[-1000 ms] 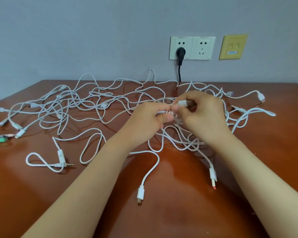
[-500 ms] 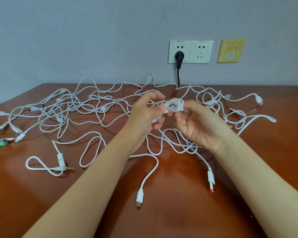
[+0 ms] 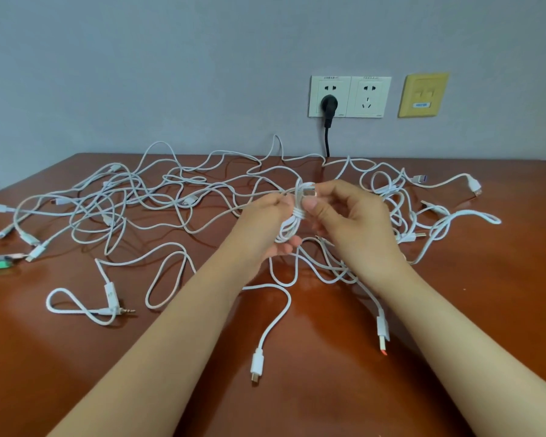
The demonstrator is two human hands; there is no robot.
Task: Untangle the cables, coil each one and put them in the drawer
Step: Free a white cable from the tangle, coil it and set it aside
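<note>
Across the red-brown table (image 3: 501, 310), a sprawl of white charging cables (image 3: 158, 197) runs from the left edge to the right, most of it knotted together and lying flat. Behind it a double wall socket (image 3: 349, 96) carries one black plug (image 3: 328, 104).

Above the middle of that sprawl, your left hand (image 3: 259, 228) curls around the lower loops of a small coiled cable (image 3: 292, 227), which is held upright and clear of the wood. Your right hand (image 3: 356, 225) meets it from the other side, thumb and forefinger pinched on the coil's USB plug (image 3: 308, 193) at the top.

Half a second ago the same coil sat as a loose round ring over your right palm, with the fingers spread. Now it is squeezed long and narrow, with turns of cord cinched around its waist and the plug end brought up. That suggests the wrapping of this one cable is nearly finished, with only the loose end left to tuck in.

Everything else waits: an audio lead with its jack (image 3: 108, 307) lies apart at front left, the rest is uncoiled, and no drawer is in view.
</note>
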